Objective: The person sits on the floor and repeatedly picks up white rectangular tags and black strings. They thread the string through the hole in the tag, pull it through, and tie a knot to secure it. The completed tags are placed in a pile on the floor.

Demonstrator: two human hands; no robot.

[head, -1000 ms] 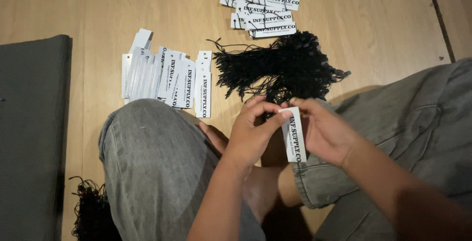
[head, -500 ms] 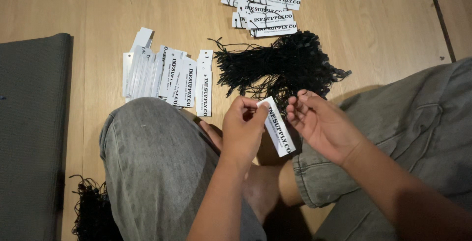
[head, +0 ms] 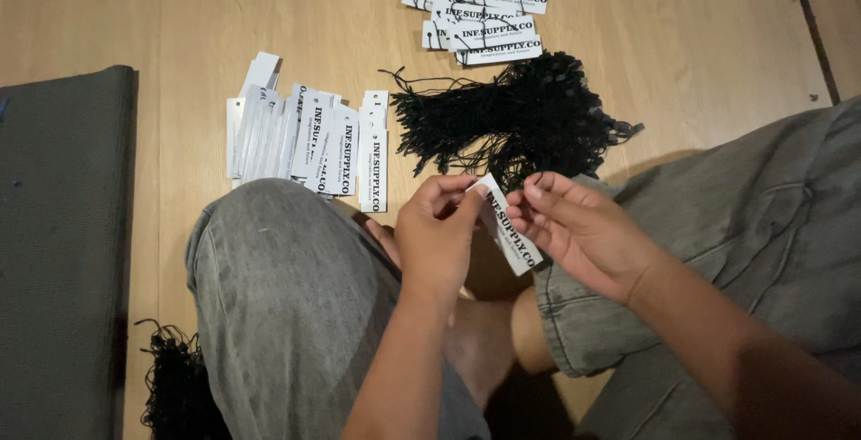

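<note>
My left hand pinches the top end of a white paper tag with black print, held tilted above my lap. Fingertips of my right hand touch the same tag near its top; whether they hold a string I cannot tell. Just beyond both hands a bundle of black strings lies on the wooden floor. A row of loose white tags is spread to the left of it. A second pile of white tags with strings attached lies farther away.
My legs in grey trousers are crossed under the hands, with a bare foot between them. A dark grey mat covers the floor at the left. Another clump of black strings sits by my left knee.
The tag went from upright in my right hand to tilted in my left hand's pinch. My right hand let go, opened, then brought its fingertips back to the tag's top.
</note>
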